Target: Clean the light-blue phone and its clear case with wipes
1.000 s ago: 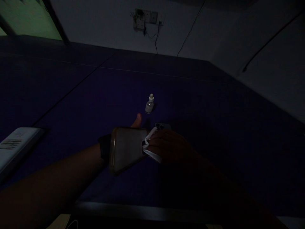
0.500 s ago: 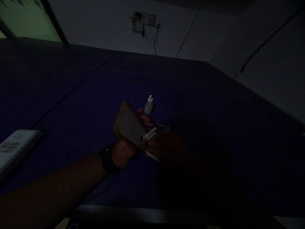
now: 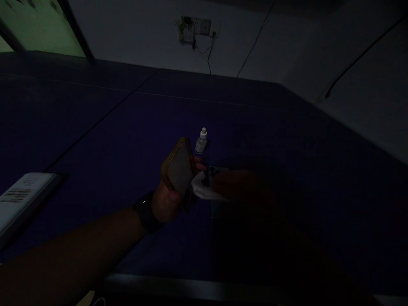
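Observation:
My left hand (image 3: pixel 166 200), with a dark band on the wrist, is closed around a yellowed phone case (image 3: pixel 181 168). The case is tilted, its pale flat face turned up and its yellow edge on the far left. From my right hand (image 3: pixel 237 183) hangs a white wipe (image 3: pixel 204 191), crumpled and just off the case's right side. The right fingers are dark and partly blurred. Below that hand a phone (image 3: pixel 215 171) lies on the table, its camera lenses facing up and much of it hidden. A small dropper bottle (image 3: pixel 200 143) stands upright just beyond the left fingertips.
The dark blue table (image 3: pixel 134 123) stretches back to a pale wall. At the left edge lies a white box (image 3: pixel 24 197) with print on it. Wall sockets (image 3: pixel 197 27) with plugged cables are at the back. The room is dim.
My right hand has drawn the wipe off the case and moved right, over the phone. The case in my left hand has turned more upright, and the wipe now hangs looser.

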`<state>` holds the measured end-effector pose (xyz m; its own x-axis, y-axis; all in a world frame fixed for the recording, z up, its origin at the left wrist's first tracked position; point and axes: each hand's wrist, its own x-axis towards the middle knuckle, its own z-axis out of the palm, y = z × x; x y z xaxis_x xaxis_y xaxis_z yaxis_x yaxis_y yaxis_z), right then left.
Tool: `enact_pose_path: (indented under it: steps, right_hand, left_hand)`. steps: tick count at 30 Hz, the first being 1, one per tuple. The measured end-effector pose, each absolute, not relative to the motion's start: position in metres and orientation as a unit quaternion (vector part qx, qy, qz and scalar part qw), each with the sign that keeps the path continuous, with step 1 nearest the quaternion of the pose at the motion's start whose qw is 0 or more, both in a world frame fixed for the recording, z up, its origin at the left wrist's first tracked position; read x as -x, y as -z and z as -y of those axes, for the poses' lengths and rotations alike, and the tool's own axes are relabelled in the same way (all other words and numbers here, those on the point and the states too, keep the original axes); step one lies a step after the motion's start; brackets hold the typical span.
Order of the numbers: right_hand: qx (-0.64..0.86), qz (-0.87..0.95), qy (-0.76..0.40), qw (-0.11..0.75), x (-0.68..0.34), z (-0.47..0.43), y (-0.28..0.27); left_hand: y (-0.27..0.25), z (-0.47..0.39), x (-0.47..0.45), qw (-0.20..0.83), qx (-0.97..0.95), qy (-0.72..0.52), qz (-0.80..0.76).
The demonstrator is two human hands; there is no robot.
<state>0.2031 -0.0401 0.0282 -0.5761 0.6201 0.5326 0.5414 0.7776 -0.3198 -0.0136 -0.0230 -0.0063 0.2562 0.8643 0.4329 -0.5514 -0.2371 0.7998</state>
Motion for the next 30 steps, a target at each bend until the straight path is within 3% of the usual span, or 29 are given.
enact_pose_path:
  steps: [5,12,19,26,30]
  right_hand:
    - [0.161,0.944,0.040,0.284,-0.179,0.033,-0.023]
    - [0.184,0.941,0.043,0.280,-0.181,0.031,-0.020]
    - [0.165,0.954,-0.039,0.245,-0.168,0.037,-0.012]
    - [0.163,0.932,0.037,0.321,-0.172,0.033,-0.016]
    - [0.147,0.946,-0.033,0.288,-0.167,0.041,-0.020]
  left_hand:
    - [0.010,0.024,0.015,0.594,-0.523,-0.590,-0.159]
    - [0.012,0.023,0.013,0.592,-0.507,-0.607,-0.154]
    - [0.005,0.029,0.014,0.615,-0.500,-0.582,-0.183]
    - [-0.002,0.027,0.013,0.624,-0.489,-0.576,-0.200]
    - [0.000,0.027,0.014,0.616,-0.503,-0.570,-0.206]
